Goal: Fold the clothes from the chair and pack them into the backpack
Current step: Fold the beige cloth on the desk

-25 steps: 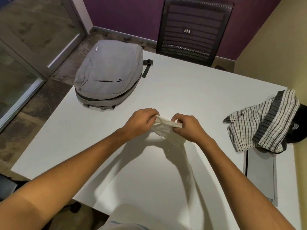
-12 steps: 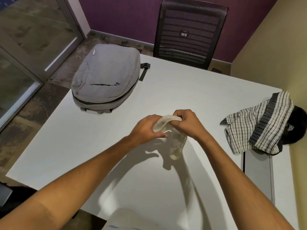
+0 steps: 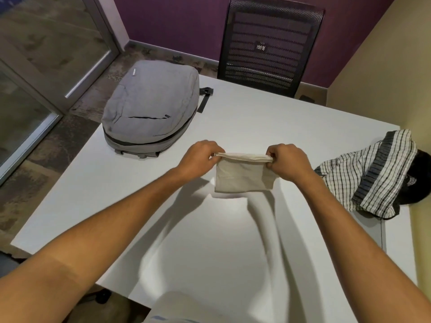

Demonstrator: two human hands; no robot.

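Head view shows the left hand (image 3: 201, 157) and the right hand (image 3: 288, 160) each pinching one top corner of a small folded cream cloth (image 3: 243, 174), held up over the middle of the white table (image 3: 256, 117). This cloth looks light, soft and floppy, so the top corners are a good place to hold it. A closed grey fabric backpack (image 3: 151, 108) lies well apart at the far left. A black-and-white checked garment (image 3: 370, 171) waits at the right edge, lying on something dark
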